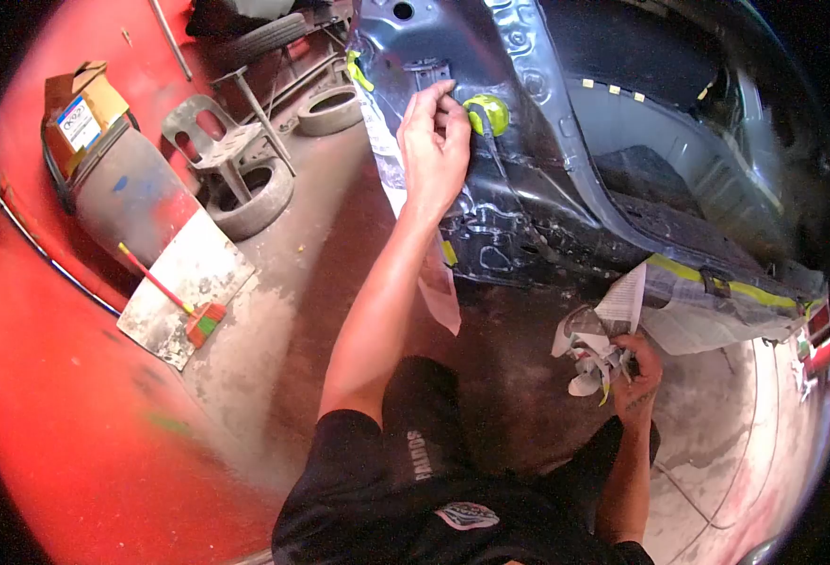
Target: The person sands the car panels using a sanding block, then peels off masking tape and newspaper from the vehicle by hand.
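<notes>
My left hand (436, 141) is raised against the dark car body pillar (457, 61), just below a small metal bracket (427, 72). Its fingers are bent together, and whatever they pinch, if anything, is hidden. Right beside it, yellow-green masking tape (488, 115) covers a round part with a dark cable hanging from it. Low on the right, my right hand (639, 369) is closed around a wad of crumpled masking paper (592, 363) with bits of yellow tape. Masking paper (391, 155) also hangs along the pillar's left edge.
Yellow tape and a plastic sheet (693, 315) line the door sill at right. At left stand a grey plastic chair (210, 141), old tyres (257, 202), a cardboard box (90, 108) on a bin, a stained board (194, 273) and a broom (206, 320). A hose (749, 443) crosses the floor.
</notes>
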